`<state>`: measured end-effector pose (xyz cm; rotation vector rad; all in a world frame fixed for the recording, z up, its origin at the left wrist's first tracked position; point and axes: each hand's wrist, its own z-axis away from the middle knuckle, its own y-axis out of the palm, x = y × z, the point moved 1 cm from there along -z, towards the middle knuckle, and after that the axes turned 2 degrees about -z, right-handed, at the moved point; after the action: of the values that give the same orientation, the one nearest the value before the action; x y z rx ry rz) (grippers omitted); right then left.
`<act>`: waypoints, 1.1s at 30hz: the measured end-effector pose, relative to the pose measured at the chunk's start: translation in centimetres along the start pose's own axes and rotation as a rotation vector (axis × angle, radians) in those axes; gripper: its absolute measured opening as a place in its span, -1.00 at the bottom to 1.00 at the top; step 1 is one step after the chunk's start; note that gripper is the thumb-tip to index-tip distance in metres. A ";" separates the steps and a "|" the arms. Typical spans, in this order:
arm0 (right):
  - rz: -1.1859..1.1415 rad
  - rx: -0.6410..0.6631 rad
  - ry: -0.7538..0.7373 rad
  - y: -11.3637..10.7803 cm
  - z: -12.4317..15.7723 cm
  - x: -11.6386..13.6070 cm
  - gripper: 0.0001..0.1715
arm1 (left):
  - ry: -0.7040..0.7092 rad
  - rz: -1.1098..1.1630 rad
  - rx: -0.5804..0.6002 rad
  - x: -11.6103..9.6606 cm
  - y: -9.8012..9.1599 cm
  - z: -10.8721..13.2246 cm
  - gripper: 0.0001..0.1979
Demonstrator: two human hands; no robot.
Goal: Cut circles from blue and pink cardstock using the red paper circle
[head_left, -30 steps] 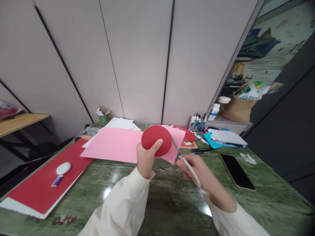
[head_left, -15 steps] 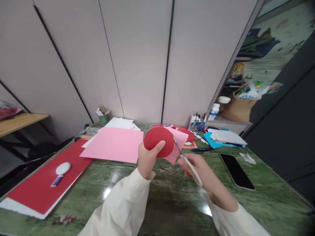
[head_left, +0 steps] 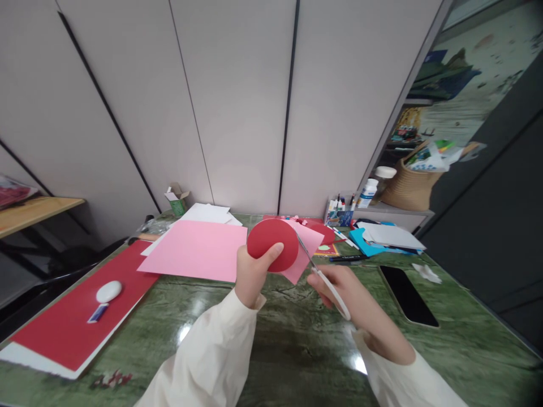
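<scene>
My left hand (head_left: 251, 275) pinches a red paper circle (head_left: 271, 237) together with a piece of pink paper (head_left: 309, 244) lying behind it, thumb on the front of the circle. In my right hand (head_left: 339, 282) is a pair of scissors (head_left: 333, 291) with white handles. Their blades reach up to the circle's right edge and lie against the pink paper, which sticks out to the right and below. Both hands are above the green table (head_left: 297, 350).
A large pink sheet (head_left: 195, 249) lies left of my hands. Farther left, a red sheet (head_left: 80, 322) carries a white oval object (head_left: 109, 291). A phone (head_left: 409, 295) lies to the right. Behind are a pen box (head_left: 339, 215) and blue paper (head_left: 365, 243).
Very little differs. Both hands keep their grips, the left hand with the papers has shifted very slightly left, and the scissors remain at the circle's right edge.
</scene>
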<state>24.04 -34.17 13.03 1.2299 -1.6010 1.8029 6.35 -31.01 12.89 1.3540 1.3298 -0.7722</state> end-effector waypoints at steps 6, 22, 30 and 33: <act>0.013 0.002 -0.008 -0.4 0.0 0.0 -0.47 | -0.010 -0.025 0.029 0.0 -0.2 -0.2 -0.73; 0.113 0.042 0.018 -1.5 0.4 0.2 -0.51 | -0.050 -0.077 0.070 -0.4 -0.4 -0.3 -0.72; 0.010 0.039 -0.060 -1.3 0.4 -0.4 -0.50 | -0.068 -0.086 0.119 -0.6 0.1 0.1 -0.74; -0.021 0.039 -0.062 -1.3 0.4 -0.4 -0.50 | -0.062 -0.093 0.132 -0.6 0.2 0.2 -0.75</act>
<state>25.37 -34.16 13.43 1.3280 -1.5868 1.8073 6.48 -31.34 13.45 1.3676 1.3186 -0.9724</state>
